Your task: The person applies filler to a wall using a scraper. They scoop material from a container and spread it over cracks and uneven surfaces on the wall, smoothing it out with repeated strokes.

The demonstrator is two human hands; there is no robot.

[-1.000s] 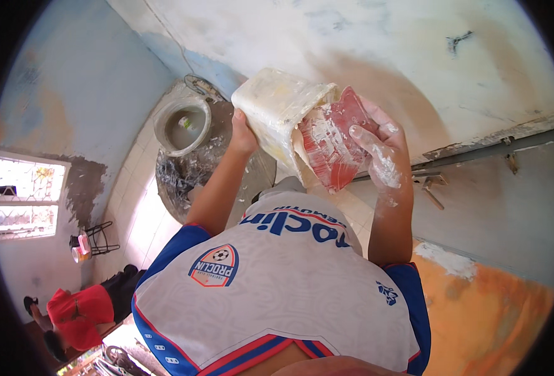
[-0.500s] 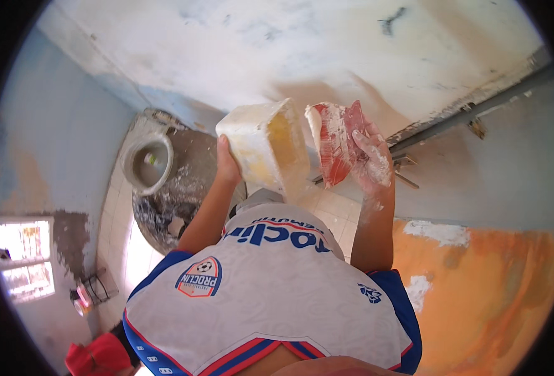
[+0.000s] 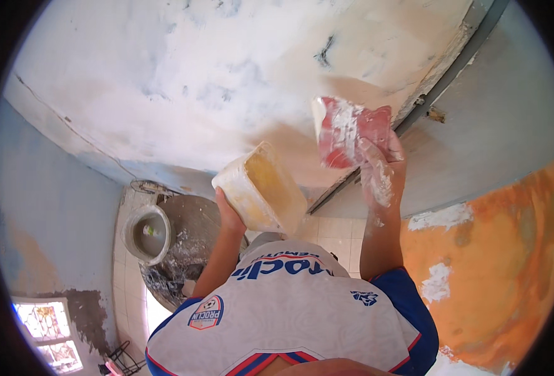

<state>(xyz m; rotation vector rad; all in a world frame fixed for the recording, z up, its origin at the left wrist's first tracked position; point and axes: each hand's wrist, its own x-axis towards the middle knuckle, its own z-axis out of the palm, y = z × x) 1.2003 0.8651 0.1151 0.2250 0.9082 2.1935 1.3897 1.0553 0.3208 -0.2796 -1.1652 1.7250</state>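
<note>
My left hand point(image 3: 229, 215) is closed round the left side of a boxy plastic tub point(image 3: 244, 202), off-white and yellowish, smeared with white paste. The tub tilts, so its yellowish inside shows. Raised to the right of it, my right hand point(image 3: 381, 172) grips a flat red plastic putty spreader point(image 3: 372, 125). White putty streaks the spreader's face and lines its left edge. Dried white putty also coats the thumb and back of that hand. Spreader and tub are apart, both in front of a patchy white wall point(image 3: 214, 81); whether the spreader touches the wall I cannot tell.
At the left, a round grey basin point(image 3: 146, 234) holding some liquid stands on a dirty dark surface point(image 3: 192, 229). A dark grey strip point(image 3: 455, 75) crosses the wall at the right. An orange wall point(image 3: 502, 276) with white patches curves beyond my right arm. A bright window point(image 3: 54, 338) is lower left.
My right hand has moved up with the spreader toward the white wall. The tub has dropped lower and tipped in my left hand. My view has turned, showing more of the wall.
</note>
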